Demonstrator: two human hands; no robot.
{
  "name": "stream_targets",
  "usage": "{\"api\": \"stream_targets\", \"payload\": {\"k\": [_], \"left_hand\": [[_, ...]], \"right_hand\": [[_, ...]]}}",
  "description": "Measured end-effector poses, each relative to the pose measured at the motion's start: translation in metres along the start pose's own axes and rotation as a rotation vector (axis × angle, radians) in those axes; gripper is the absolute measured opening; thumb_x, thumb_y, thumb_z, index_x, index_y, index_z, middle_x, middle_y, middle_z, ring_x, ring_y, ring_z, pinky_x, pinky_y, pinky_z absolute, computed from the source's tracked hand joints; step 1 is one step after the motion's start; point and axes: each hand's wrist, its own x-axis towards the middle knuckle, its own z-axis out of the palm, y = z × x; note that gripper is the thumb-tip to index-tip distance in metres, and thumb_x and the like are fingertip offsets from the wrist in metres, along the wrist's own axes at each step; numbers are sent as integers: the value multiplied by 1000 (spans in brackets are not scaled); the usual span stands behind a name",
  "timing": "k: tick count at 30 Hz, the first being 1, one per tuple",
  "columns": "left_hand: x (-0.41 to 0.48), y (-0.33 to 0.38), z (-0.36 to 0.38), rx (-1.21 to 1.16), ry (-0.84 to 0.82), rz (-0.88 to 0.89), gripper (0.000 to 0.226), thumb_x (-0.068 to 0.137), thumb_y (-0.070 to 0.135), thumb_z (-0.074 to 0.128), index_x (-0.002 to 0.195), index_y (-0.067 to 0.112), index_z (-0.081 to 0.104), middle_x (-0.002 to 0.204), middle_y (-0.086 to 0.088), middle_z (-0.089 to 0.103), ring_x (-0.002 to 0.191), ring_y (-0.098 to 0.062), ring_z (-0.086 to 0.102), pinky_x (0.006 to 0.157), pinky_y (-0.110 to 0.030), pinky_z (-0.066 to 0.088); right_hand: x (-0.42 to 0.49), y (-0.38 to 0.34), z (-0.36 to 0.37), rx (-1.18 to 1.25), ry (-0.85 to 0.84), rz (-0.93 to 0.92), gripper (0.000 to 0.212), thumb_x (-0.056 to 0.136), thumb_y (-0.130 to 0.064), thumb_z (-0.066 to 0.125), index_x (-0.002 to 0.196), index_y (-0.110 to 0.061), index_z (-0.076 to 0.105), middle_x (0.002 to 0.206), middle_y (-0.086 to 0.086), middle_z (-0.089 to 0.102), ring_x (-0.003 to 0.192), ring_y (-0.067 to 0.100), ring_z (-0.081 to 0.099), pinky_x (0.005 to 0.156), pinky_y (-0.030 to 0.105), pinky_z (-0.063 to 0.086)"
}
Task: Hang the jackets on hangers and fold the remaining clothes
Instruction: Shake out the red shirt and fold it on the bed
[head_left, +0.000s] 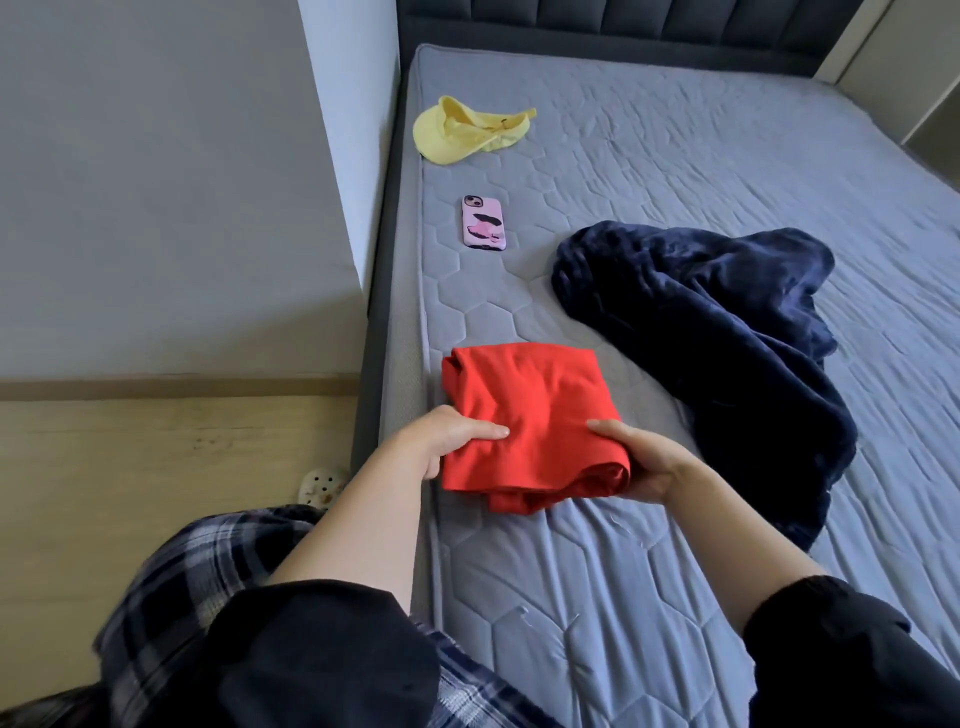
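A folded red garment (535, 415) lies near the left edge of the grey quilted mattress (675, 166). My left hand (447, 441) grips its near left edge, thumb on top. My right hand (644, 457) holds its near right corner, where the folded layers bunch up. To the right of it a dark navy fleece garment (727, 353) lies crumpled and unfolded, stretching from the middle of the bed toward the near right.
A yellow cap (467, 130) lies far up the left side of the bed, and a phone in a pink case (484, 223) sits between it and the red garment. A grey wall and wooden floor run along the left. A pale clog (322, 486) sits on the floor.
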Motion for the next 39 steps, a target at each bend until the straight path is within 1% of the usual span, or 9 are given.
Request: {"api": "stream_targets", "payload": {"k": [4,7,11,13,20,26,32,35,39], "left_hand": [[-41,24,-25,-188,35,29,10,86,23,65,83,14,63,54,-2,65,41,-14,59,41,-18,45],[-78,35,-52,-267,119,44,17,90,23,58,74,18,55,48,1,60,36,-11,53,46,-16,39],[-124,40,-107,-501,229,130,10,89,14,56,79,14,56,77,-6,60,64,-16,55,65,-25,44],[-148,38,-143,-576,313,147,11,88,15,57,77,13,56,75,-6,60,67,-16,54,67,-26,44],[-190,14,-296,-817,546,146,24,90,9,52,67,12,52,36,0,52,28,-9,48,39,-17,43],[-194,-2,-445,-1034,661,92,19,91,7,54,72,8,51,63,-7,55,39,-14,53,30,-17,41],[-268,24,-529,-1138,762,45,14,86,5,61,74,4,54,67,-8,56,44,-15,56,33,-18,43],[-333,58,-556,-1199,808,67,11,86,4,60,76,2,54,72,-10,56,58,-17,57,35,-18,45],[-446,117,-577,-1258,912,93,8,86,2,60,81,2,53,81,-12,56,66,-19,56,35,-19,45]], "right_hand": [[-23,-36,33,-28,13,-70,26,72,-15,65,95,-2,60,69,15,70,54,24,68,49,38,57],[-37,-59,77,-111,-11,-104,13,88,-12,53,89,-2,60,64,14,68,51,23,66,47,36,57],[-46,-76,156,-197,-87,-147,20,90,-11,50,106,-4,60,82,15,63,69,25,61,66,37,54],[-45,-79,204,-196,-153,-166,21,90,-12,49,104,-3,62,82,15,65,69,27,63,64,37,55],[21,-57,392,-259,-244,-62,32,96,-17,35,93,-2,63,80,18,70,61,28,69,46,40,56],[98,-49,555,-408,-141,49,29,97,-27,42,78,-13,59,58,10,66,44,22,62,37,29,49],[76,-65,676,-556,-246,-64,19,98,-20,41,110,-11,54,94,15,59,75,26,56,69,38,48],[24,-87,723,-682,-361,-211,34,100,-32,43,121,-8,55,116,10,59,108,25,57,101,40,43],[-74,-129,782,-1156,-714,-476,39,94,-35,56,129,-19,50,128,-2,55,120,19,52,95,26,40]]}}
